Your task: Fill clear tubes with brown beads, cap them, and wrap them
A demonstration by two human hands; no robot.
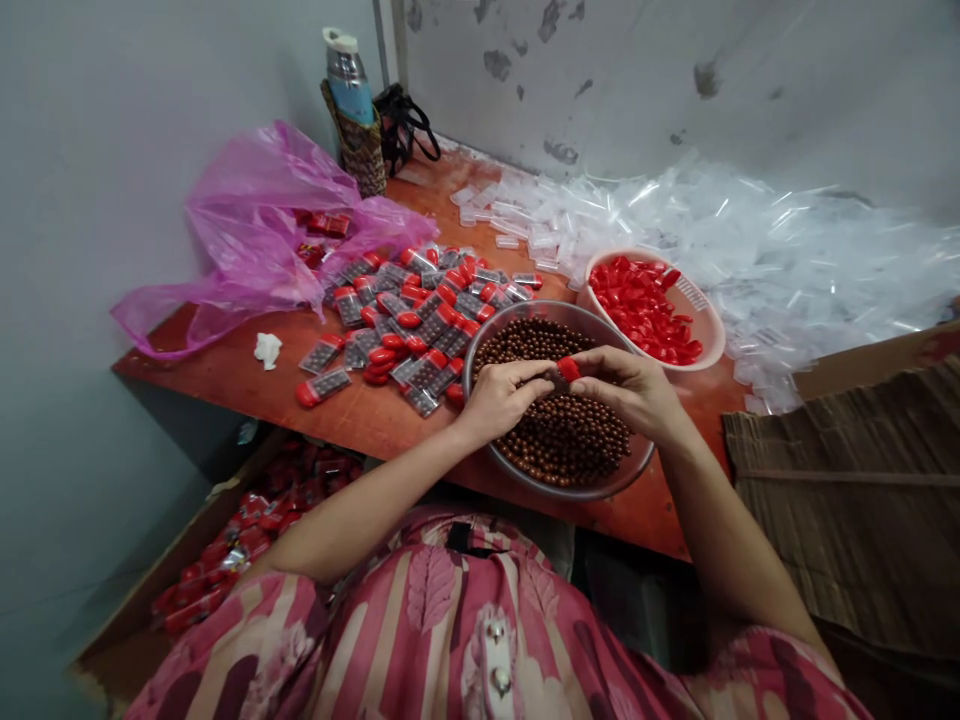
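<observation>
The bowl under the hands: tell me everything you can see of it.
The bowl is wide and round, smooth and grey, with a thin rim; it looks like metal. It stands upright near the front edge of the orange-red table, holding many glossy brown balls, some bare inner wall showing. Red-capped packs lie close on its left and the pink basket at its far right; whether they touch it is unclear. The left hand and right hand are above it, covering part of the rim.
</observation>
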